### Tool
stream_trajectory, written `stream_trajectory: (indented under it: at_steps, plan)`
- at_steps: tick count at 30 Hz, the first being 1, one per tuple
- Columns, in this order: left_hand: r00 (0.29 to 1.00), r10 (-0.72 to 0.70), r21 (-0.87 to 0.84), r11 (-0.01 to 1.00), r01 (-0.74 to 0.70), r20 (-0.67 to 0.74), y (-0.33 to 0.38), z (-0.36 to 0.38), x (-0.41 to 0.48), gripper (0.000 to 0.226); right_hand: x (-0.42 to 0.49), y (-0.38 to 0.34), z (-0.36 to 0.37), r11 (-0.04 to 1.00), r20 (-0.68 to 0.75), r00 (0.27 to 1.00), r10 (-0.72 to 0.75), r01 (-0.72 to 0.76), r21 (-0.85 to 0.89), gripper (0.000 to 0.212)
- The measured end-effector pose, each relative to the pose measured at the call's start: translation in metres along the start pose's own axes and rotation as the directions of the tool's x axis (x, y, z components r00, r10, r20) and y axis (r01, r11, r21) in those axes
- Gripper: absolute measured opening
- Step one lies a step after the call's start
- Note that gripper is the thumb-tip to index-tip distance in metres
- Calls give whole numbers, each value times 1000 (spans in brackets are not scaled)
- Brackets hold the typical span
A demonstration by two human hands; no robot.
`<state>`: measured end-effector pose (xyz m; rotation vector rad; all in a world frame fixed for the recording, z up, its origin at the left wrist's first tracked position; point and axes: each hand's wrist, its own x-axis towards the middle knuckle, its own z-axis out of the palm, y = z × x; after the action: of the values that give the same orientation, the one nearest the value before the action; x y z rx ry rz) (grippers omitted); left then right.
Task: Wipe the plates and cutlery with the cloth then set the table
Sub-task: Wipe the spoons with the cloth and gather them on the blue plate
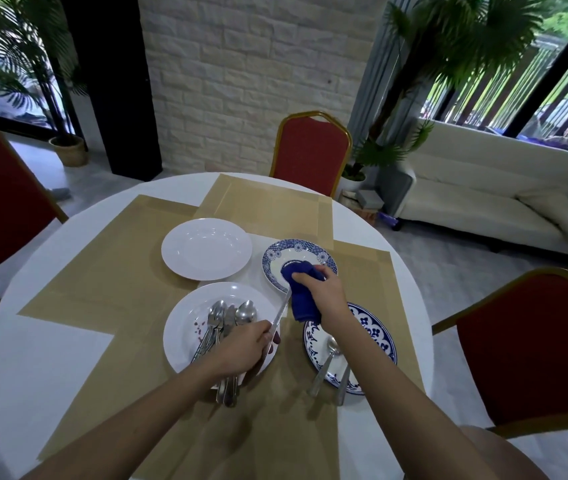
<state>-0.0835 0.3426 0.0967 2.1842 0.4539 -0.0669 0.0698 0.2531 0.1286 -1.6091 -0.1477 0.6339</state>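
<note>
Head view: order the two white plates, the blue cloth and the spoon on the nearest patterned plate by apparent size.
1. Empty white plate and white plate with cutlery: alike, the second nearer, so unranked.
2. Blue cloth.
3. Spoon.

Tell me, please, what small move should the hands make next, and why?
Probably slide the blue cloth down the cutlery piece toward the left hand. The right hand grips the cloth around its far end only, while the shaft between the hands is uncovered.
</note>
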Motion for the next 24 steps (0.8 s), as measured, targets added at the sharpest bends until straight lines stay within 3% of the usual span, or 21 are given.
stream_trajectory:
  at_steps: [2, 5, 9, 11, 13, 16, 18, 20, 22, 24]
  plan:
    - [1000, -16, 15, 1000, 16, -7, 0, 5, -2, 29, -1, 4, 2, 998, -35, 999, 37, -36, 51, 39]
    - [997, -14, 215, 976, 31, -82, -2, 14, -1, 25, -1, 14, 6, 998, -123, 991, 46, -40, 52, 46]
    - [990, 30, 291, 957, 10, -135, -4, 17, 3, 24, -6, 16, 12, 998, -106, 992, -61, 64, 23, 39]
    - [990, 37, 181, 983, -12, -134, 1, 14, 4, 26, -10, 17, 13, 959, -88, 961, -262, 250, -131, 35]
    - [993, -28, -101, 995, 17, -114, 6, 11, 6, 27, -14, 23, 11, 830, 15, 886, -463, 439, -344, 37]
    - [995, -72, -329, 943, 46, -67, 6, 6, 6, 30, -19, 39, 9, 693, 213, 832, -512, 547, -470, 40]
    - [999, -48, -311, 949, 46, -1, 2, 3, 1, 30, -18, 43, 6, 704, 193, 841, -506, 532, -471, 39]
    - [998, -24, -264, 964, 39, 60, -2, 0, -3, 31, -15, 37, 2, 809, 67, 893, -445, 433, -398, 35]
    - [994, -15, -258, 965, 41, 104, -3, -1, -4, 31, -11, 26, -4, 924, -10, 958, -285, 272, -267, 32]
    - [990, -37, -204, 977, 64, 132, -4, 0, -3, 33, -11, 17, -13, 983, 22, 992, -122, 123, -133, 32]
